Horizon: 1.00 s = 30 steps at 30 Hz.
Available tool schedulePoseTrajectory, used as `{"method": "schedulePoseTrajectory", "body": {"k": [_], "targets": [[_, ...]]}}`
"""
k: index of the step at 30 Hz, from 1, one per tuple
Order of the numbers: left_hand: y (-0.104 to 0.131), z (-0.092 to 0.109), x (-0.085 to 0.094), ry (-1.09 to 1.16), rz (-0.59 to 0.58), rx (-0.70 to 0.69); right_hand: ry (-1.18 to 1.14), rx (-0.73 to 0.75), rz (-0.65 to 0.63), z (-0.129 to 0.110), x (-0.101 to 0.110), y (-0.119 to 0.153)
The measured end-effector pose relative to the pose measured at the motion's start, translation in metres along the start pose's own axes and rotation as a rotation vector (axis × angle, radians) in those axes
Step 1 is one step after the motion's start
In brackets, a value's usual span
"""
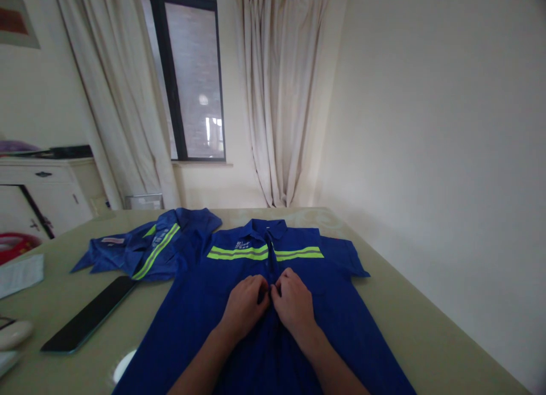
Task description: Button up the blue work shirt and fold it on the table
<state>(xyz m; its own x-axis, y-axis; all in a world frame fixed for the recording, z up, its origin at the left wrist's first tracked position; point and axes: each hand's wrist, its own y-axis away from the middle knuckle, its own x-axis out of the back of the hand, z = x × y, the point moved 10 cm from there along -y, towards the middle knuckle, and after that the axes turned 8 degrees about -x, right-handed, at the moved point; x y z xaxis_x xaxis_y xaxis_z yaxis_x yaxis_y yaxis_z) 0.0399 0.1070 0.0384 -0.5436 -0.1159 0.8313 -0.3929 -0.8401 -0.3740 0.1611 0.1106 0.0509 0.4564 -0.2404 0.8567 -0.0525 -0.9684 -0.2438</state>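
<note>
A blue work shirt (336, 287) with a collar, short sleeves and yellow-green reflective bands lies front side up on the table, its collar at the far end. Both hands meet at its front opening, a little below the chest band. My left hand (247, 301) is closed, thumb and fingers pinched on the edge of the opening. Just to its right, my right hand (293, 298) is closed in the same way on the other edge. Whether a button lies between the fingertips is too small to tell.
A second blue garment (157, 244) with a reflective stripe lies crumpled at the left. Nearer me are a long black flat object (89, 315), a white round thing (123, 365) and a pale cloth (21, 275). The table (409, 304) runs along the right wall.
</note>
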Motion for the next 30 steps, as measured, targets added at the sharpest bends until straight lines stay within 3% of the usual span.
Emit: {"method": "schedulePoseTrajectory", "body": {"k": [11,18,23,30], "targets": [[0.000,0.009,-0.001,-0.007,-0.030,-0.091,-0.335,-0.062,-0.049,0.014,-0.008,-0.009],[0.001,0.006,-0.001,0.012,-0.027,-0.048,-0.307,0.000,-0.153,0.008,-0.008,-0.010],[0.002,0.011,0.000,0.063,0.012,-0.096,-0.348,-0.011,-0.243,0.014,-0.013,-0.013],[0.001,0.002,0.000,0.351,0.101,-0.075,-0.513,0.005,-0.310,0.017,-0.023,-0.014]]}}
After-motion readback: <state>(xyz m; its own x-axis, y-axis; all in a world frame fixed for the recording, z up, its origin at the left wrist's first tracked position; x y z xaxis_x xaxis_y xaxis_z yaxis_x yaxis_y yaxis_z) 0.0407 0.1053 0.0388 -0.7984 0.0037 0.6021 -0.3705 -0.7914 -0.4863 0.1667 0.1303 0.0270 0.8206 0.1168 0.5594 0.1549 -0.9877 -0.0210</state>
